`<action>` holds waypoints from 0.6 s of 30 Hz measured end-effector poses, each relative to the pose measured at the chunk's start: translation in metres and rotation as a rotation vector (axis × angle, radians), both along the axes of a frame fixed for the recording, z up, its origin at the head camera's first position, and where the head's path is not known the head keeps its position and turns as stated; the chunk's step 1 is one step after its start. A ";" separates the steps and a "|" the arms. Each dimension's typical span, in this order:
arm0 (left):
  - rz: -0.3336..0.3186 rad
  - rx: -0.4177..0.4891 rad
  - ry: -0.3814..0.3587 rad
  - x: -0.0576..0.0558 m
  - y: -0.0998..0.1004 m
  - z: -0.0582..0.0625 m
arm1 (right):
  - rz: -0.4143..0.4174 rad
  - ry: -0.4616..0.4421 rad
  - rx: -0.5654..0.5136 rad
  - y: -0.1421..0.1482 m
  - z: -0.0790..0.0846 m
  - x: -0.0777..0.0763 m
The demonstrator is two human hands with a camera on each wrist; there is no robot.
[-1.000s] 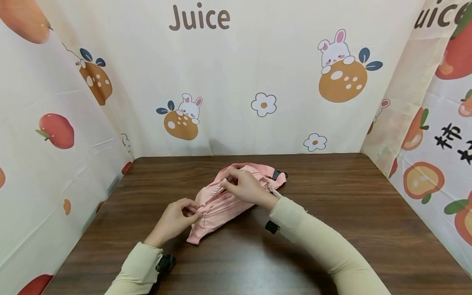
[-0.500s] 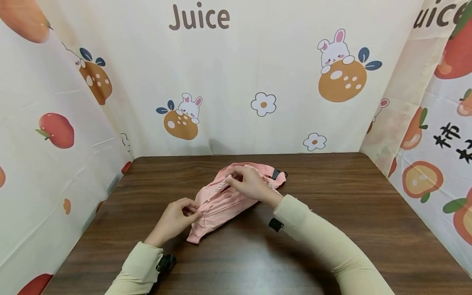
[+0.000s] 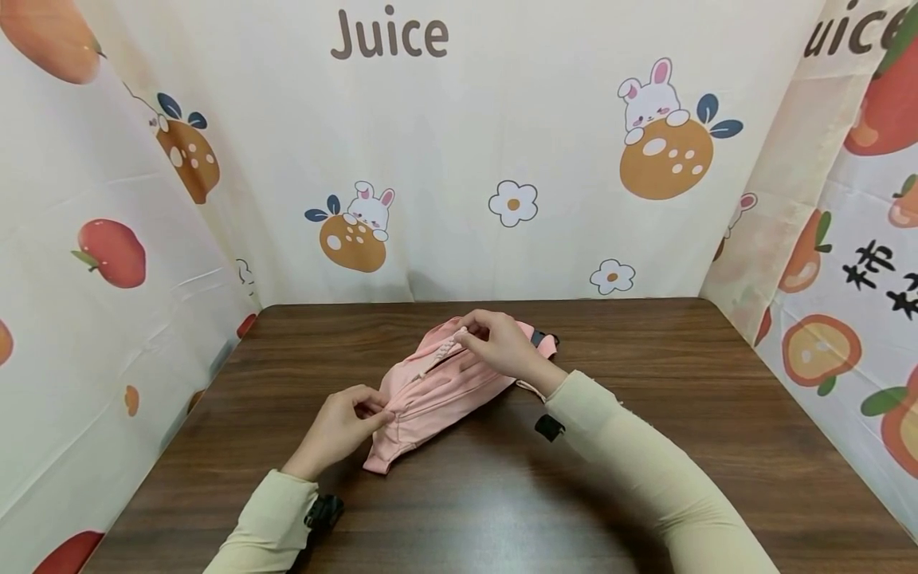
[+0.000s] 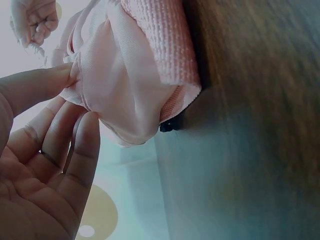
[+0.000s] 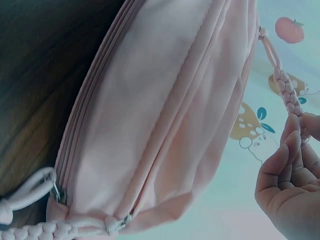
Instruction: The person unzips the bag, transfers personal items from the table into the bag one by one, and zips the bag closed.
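A pink waist bag point(image 3: 452, 399) lies slantwise on the table. My left hand point(image 3: 340, 430) pinches the fabric at its near left end; in the left wrist view the thumb and forefinger press a fold of the bag point(image 4: 117, 70). Thumb and fingers of my right hand point(image 3: 498, 343) grip the end of a braided zipper pull point(image 3: 446, 347) above the bag. That pull point(image 5: 287, 90) is stretched taut from its slider in the right wrist view. A dark slit in the zipper shows just right of the slider. The bag's far right part is partly hidden behind my right hand.
Two more cord pulls, one braided point(image 5: 47, 231) and one looped point(image 5: 30, 187), hang at the bag's other end. A black buckle point(image 3: 539, 338) on the strap lies at the far right. Behind the brown table point(image 3: 645, 351) hangs a printed curtain point(image 3: 445, 143).
My right hand has moved right and slightly away, drawing the zipper pull and its slider along the bag. My left hand has stayed in place on the bag's left end.
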State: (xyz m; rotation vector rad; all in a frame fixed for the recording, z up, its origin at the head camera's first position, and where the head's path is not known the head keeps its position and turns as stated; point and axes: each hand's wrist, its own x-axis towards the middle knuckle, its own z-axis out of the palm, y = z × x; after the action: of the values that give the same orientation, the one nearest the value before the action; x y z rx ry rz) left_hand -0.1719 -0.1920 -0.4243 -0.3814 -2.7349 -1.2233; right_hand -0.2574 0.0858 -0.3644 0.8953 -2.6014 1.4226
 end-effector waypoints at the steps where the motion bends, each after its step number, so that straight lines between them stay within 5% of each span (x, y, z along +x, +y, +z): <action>1: 0.002 -0.002 0.000 0.000 0.000 0.000 | -0.007 0.004 0.005 0.001 0.001 0.000; 18: 0.015 0.020 -0.010 0.001 0.000 -0.002 | -0.116 0.042 0.030 0.017 0.003 -0.011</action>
State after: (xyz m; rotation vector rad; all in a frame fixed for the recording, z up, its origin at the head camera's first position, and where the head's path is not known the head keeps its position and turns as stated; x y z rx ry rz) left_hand -0.1713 -0.1922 -0.4260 -0.3533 -2.7267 -1.2508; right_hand -0.2681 0.1029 -0.3618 0.7552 -2.6039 1.3245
